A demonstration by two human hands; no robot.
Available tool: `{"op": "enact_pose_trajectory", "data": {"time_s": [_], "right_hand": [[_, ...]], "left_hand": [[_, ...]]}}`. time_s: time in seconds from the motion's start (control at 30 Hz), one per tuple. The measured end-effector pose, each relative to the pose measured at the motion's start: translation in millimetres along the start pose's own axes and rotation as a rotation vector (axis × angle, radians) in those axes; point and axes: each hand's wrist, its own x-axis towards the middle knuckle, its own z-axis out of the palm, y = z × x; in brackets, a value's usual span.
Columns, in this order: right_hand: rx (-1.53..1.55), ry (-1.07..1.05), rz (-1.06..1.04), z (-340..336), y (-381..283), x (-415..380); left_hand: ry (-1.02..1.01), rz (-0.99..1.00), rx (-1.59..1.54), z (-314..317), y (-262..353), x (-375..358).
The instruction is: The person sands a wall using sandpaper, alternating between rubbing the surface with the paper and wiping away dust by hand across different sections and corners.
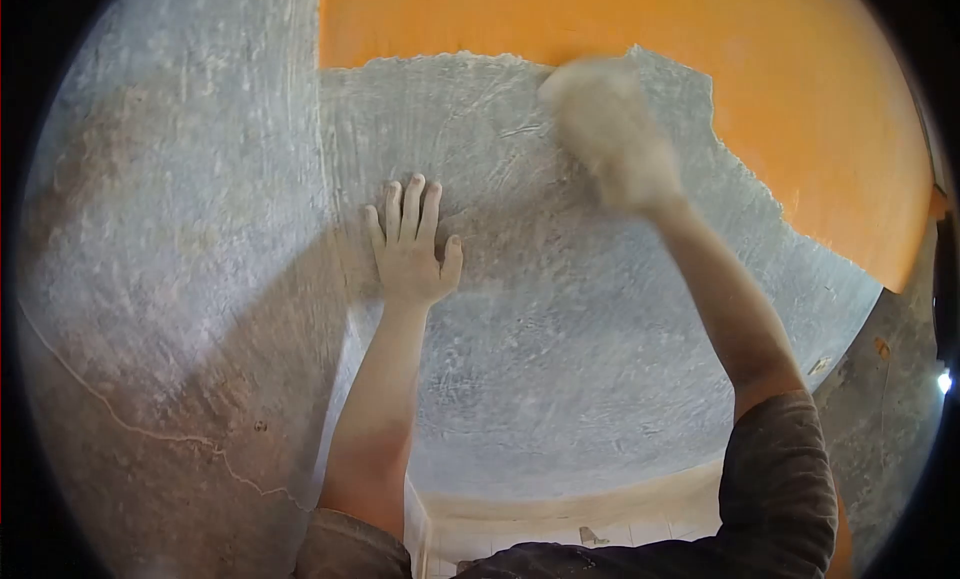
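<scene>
My left hand (412, 244) lies flat against the grey, scraped wall (540, 349), fingers spread and pointing up, just right of the wall corner. Nothing is in it. Higher and to the right, my right hand (610, 139) is raised at the wall close to the ragged lower edge of the orange paint (800, 109). Motion smears this hand, so its fingers and anything it holds cannot be made out. Pale dust covers both hands and forearms.
On the left, another rough grey wall (180, 229) meets this one at a vertical corner and bears a thin crack-like line. Pale tiles (630, 532) show at the bottom. A small bright light (944, 382) glows at the far right edge.
</scene>
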Motion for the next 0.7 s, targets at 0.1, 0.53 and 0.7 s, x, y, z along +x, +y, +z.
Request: {"op": "enact_pose_trajectory", "data": {"time_s": [0.1,0.53,0.7], "right_hand": [[0.131,0.472,0.327,41,17,-1],[0.06,0.312,0.35,12,-51,48],[-0.037,0.097,-0.582,34,-122,35]], "left_hand": [[-0.026,-0.031,0.023,0,-9,-22],[-0.24,0.048,0.112,-21,-60,-71],[-0.257,0.09,0.07,-26,-64,-71]]}}
